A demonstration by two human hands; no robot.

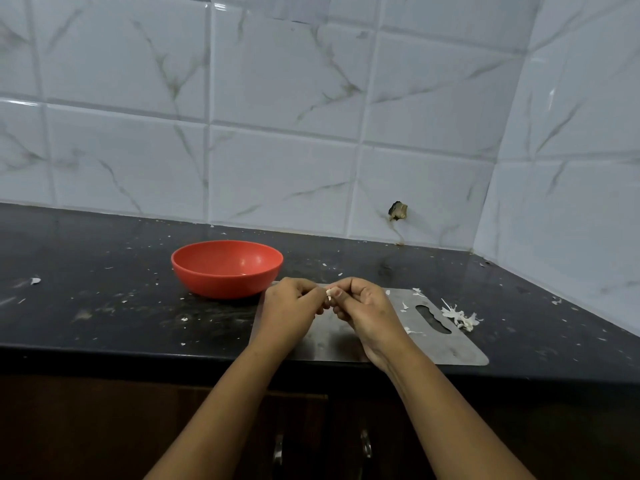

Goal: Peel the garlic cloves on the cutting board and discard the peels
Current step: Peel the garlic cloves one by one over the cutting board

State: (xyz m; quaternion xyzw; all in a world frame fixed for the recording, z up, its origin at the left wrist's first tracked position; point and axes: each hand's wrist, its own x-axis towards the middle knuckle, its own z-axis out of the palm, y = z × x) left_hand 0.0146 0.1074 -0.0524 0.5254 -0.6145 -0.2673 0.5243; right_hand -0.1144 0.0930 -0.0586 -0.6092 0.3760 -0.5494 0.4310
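Both hands, left hand (292, 308) and right hand (360, 306), pinching what's probably a garlic clove (330, 293) over the cutting board (460, 348), mid-peel; next, strip the skin.

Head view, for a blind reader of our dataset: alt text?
A left hand and right hand pinch a garlic clove over a metal cutting board on a dark counter. A red bowl sits left of it; peels lie at its right end.
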